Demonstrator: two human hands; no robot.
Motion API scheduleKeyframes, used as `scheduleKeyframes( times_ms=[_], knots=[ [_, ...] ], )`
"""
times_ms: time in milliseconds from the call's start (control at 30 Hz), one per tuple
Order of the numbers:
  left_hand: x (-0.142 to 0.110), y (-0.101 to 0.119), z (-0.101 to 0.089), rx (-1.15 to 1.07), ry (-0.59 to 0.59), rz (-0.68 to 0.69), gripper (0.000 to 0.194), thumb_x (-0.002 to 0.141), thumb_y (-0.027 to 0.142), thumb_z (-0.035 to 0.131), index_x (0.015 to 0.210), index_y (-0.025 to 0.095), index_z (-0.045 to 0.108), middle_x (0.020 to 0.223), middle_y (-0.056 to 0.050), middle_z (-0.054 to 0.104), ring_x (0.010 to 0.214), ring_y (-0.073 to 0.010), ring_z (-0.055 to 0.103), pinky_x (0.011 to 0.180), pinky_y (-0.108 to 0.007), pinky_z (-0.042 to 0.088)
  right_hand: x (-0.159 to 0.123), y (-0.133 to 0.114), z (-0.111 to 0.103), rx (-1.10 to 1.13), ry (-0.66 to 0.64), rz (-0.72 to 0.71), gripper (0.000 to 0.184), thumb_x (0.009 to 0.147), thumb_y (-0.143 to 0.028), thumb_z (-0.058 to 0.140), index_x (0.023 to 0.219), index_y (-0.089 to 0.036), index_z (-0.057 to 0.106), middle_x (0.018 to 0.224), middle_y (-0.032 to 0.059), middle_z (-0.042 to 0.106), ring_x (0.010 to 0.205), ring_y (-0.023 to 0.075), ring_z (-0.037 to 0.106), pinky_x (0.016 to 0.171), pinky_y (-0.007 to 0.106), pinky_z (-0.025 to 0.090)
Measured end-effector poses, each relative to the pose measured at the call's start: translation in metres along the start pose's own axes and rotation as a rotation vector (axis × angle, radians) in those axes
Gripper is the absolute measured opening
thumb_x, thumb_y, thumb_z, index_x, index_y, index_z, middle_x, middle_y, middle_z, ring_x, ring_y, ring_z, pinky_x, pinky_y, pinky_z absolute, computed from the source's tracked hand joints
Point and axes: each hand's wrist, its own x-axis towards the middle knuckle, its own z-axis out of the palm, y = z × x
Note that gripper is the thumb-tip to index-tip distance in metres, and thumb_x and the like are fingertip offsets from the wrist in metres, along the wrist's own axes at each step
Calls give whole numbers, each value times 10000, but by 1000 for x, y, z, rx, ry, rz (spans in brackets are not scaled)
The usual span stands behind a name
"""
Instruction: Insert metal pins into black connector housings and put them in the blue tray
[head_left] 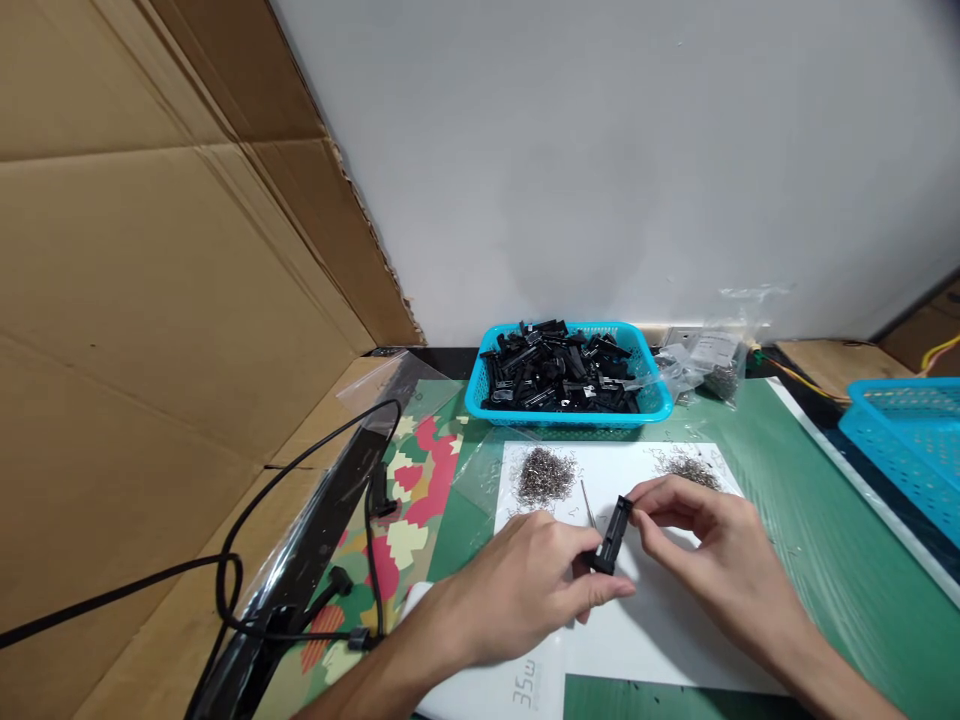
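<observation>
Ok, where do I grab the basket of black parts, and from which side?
Probably the rim at both short ends, from left and right: the basket lies long side toward you, heaped with parts. Mind the clear bag by its right end.

Place: small assembly workshop | blue basket [570, 421], black plastic parts [555, 372] | piled metal bits [545, 476] | green worktop [802, 520]
</observation>
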Motion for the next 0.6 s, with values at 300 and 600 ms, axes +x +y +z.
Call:
scheduleKeyframes(
  times_ms=[300, 600],
  knots=[
    [-3, 6, -1, -38, -15, -8, 392, 1045, 489, 589, 792, 193, 635, 713, 22, 764, 660, -136, 713, 642, -208, 443, -3, -4, 4, -8, 59, -56, 161, 922, -262, 693, 778, -198, 724, 893, 54, 766, 760, 167, 759, 713, 228, 638],
    [-5, 6, 0, -39, -3, -15, 354, 1041, 468, 578, 819, 199, 638, 734, 21, 772, 659, -136, 709, 642, -215, 434, -2, 4, 4, 51, 34, -1, 252, 937, -325, 710, 728, -186, 736, 958, 107, 774, 814, 199, 771, 728, 253, 652]
  ],
)
